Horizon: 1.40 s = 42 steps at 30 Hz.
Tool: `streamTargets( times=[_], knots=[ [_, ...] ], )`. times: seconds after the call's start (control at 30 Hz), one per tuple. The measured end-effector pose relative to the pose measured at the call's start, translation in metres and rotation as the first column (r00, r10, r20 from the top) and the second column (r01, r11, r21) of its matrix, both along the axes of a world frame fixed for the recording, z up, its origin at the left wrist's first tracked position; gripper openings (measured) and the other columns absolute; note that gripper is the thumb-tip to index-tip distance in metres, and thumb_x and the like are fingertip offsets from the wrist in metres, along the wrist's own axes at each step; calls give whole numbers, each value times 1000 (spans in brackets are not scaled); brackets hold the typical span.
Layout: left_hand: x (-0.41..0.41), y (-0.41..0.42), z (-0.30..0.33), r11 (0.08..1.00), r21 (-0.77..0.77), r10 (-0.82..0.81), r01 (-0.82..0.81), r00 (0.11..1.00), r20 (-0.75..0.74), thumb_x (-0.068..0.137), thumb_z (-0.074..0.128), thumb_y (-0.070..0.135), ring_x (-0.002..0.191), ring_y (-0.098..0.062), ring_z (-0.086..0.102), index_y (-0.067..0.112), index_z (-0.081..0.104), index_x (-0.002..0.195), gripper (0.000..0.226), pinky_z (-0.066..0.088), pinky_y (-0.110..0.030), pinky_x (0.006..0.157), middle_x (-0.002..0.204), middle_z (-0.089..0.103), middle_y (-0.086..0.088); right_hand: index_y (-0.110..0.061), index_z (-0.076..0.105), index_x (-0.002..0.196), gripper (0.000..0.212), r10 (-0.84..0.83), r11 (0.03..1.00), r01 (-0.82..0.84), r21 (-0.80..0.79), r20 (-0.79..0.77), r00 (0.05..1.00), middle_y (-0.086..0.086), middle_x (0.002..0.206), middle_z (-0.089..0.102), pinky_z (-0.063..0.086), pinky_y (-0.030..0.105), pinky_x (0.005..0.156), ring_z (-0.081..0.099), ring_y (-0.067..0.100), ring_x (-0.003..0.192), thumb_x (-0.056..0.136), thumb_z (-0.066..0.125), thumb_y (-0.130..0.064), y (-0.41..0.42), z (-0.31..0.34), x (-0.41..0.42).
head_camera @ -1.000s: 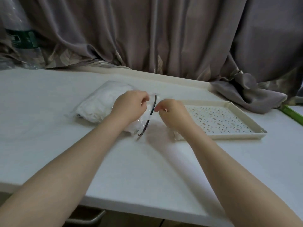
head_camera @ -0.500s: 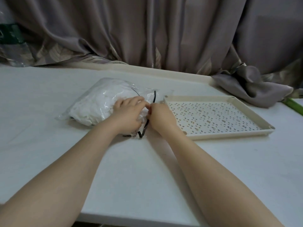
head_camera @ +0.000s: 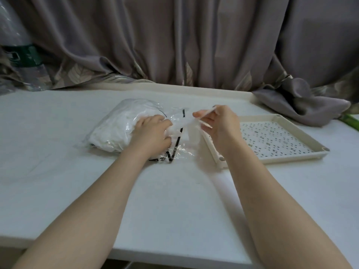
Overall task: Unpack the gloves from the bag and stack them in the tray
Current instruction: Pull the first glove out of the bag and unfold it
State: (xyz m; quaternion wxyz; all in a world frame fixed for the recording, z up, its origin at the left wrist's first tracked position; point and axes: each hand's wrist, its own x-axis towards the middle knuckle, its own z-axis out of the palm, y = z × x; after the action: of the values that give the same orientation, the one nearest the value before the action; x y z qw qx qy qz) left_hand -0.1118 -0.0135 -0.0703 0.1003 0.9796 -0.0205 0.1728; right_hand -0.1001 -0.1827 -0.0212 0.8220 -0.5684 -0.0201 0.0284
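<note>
a: far left of the fingers, a water bottle (head_camera: pixel 21 55) stands against the curtain (head_camera: pixel 174 39). what comes next?

b: the clear bag (head_camera: pixel 124 129) of white gloves (head_camera: pixel 114 131) lies on the table (head_camera: pixel 77 181), under and to the left of the left hand (head_camera: pixel 153 133), whose fingers rest curled on the plastic at the bag's mouth. whether they pinch it cannot be told.

a: and the right hand (head_camera: pixel 219 125)?

b: its fingertips are pressed together on a thin white glove (head_camera: pixel 186 123), which stretches from the bag's mouth up to them.

a: so, the step?

b: likely drawing a first glove out. the tray (head_camera: pixel 314 144), just right of those fingers, looks bare, so nothing is stacked yet.

a: the next move?

b: probably holding the bag down, pulling the glove free, then laying it flat in the tray.
</note>
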Motion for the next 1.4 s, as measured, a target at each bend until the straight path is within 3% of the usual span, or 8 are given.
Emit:
streamTargets(
  times=[0.1,0.23,0.43,0.6,0.9,1.07,1.17,1.4],
  knots=[
    [-3,1,0,999,-1,33,-33,999,-6,86,56,29,132,-19,30,24,52,126,40,11,-26,108,142,39,3,-14,35,70,23,-92,995,91,41,19,996,0,55,44,44,31,64,48,17,53,90,28,-7,-6,-1,4],
    [-3,3,-2,998,11,66,-66,997,-43,82,59,36,135,-21,25,25,58,120,39,10,-26,109,144,36,4,-18,39,86,9,-54,824,201,-530,279,959,-4,69,42,39,26,57,40,12,60,94,44,-19,-8,-12,9],
    [-6,8,-3,998,41,51,-49,996,-67,85,57,29,136,-19,25,27,60,115,30,8,-26,110,146,35,3,-21,59,117,47,403,-59,4,-998,-20,915,3,119,47,38,27,79,43,24,112,74,75,-34,-27,-18,8],
    [-11,4,0,1000,-2,16,-16,998,-69,81,60,31,138,-15,20,33,45,131,52,2,-30,112,147,32,8,-13,37,59,37,328,133,78,-988,118,937,-1,62,36,19,23,45,33,16,57,79,67,-17,-34,-18,13],
    [-16,-5,12,958,-237,-100,161,963,250,72,31,19,68,-33,44,13,35,63,12,17,-34,63,54,38,-5,-21,58,106,36,320,571,22,-821,247,914,-7,88,60,39,21,60,56,7,76,76,75,-31,-23,-7,3],
    [-14,0,14,837,-546,178,-39,962,205,88,34,12,83,-39,54,2,52,87,21,41,-42,71,81,58,-22,-4,50,70,27,222,592,30,-806,198,955,6,65,41,28,28,54,40,18,61,83,66,-21,-43,-6,10],
    [-13,3,15,927,-311,240,-212,969,57,87,35,-1,92,-36,54,24,42,137,56,41,-41,83,96,58,-18,-10,50,71,22,105,737,22,-675,147,984,4,63,42,34,21,49,42,17,58,90,58,-19,-50,-4,11],
    [-13,-14,15,984,147,137,-104,962,-236,82,51,31,140,-23,8,26,50,130,49,-4,-41,114,152,18,1,-11,63,94,13,250,919,-218,-328,57,967,-3,69,66,49,19,51,64,9,61,95,52,-18,-42,2,1]
  ],
)
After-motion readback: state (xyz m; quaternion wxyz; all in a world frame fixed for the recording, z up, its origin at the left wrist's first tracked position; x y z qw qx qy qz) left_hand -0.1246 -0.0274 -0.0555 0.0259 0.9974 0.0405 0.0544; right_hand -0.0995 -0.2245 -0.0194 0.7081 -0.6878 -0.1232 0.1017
